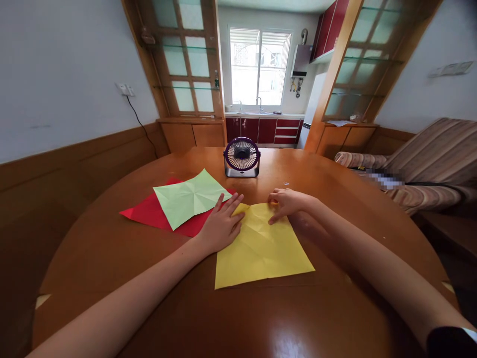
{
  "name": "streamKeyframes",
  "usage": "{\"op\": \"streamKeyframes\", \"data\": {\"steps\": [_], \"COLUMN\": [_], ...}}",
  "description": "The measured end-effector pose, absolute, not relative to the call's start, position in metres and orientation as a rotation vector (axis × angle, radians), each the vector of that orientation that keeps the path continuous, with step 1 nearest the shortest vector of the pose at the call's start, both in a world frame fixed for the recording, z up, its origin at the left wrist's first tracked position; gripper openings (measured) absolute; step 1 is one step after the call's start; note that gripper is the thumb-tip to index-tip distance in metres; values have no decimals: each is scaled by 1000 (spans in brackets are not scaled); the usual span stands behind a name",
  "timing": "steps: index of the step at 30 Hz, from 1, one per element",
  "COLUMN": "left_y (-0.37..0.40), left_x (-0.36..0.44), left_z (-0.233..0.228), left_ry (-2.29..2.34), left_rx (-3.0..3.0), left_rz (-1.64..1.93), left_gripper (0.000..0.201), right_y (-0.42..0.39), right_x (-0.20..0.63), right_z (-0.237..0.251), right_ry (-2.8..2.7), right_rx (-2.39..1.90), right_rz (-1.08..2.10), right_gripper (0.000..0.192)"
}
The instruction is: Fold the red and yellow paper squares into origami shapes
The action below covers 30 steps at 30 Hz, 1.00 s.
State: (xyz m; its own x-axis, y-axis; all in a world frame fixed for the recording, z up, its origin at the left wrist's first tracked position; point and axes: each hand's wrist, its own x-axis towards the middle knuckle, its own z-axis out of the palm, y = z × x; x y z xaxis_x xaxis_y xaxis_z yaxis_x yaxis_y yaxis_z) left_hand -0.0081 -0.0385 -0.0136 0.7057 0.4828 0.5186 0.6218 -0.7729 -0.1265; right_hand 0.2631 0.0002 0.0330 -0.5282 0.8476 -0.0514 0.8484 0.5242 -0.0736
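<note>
Yellow paper lies flat on the table, just in front of the person. Left hand presses open-palmed on its far left edge; right hand pinches the far corner, fingers curled. Green sheet sits on red to the left, fan beyond.

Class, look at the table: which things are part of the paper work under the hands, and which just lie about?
In hand: left hand, right hand, creased yellow square paper sheet.

Lying about: creased pale green paper sheet, red paper sheet under it, small purple desk fan, round wooden table.
</note>
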Motion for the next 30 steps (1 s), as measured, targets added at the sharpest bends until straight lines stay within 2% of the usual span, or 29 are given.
{"op": "streamKeyframes", "data": {"steps": [6,11,19,23,27,30], "left_y": [-42,-37,-47,-56,-61,-65], "left_x": [-6,-7,-3,2,5,7], "left_z": [-10,-15,-14,-11,-10,-7], "left_ry": [-974,-915,-809,-687,-613,-540], "left_rx": [-2544,-2659,-2800,-2854,-2906,-2951], "left_rz": [-635,-587,-555,-595,-662,-731], "left_gripper": [27,33,35,34,30,28], "right_y": [3,8,-3,-12,-21,-28], "right_x": [262,269,279,278,276,274], "right_z": [33,28,15,-2,-17,-22], "right_ry": [2693,2737,2850,2954,3038,2999], "right_rx": [1586,1831,1998,2036,2096,2069], "right_rz": [-101,-409,-661,-831,-1385,-1614], "right_gripper": [65,48,22,27,36,40]}}
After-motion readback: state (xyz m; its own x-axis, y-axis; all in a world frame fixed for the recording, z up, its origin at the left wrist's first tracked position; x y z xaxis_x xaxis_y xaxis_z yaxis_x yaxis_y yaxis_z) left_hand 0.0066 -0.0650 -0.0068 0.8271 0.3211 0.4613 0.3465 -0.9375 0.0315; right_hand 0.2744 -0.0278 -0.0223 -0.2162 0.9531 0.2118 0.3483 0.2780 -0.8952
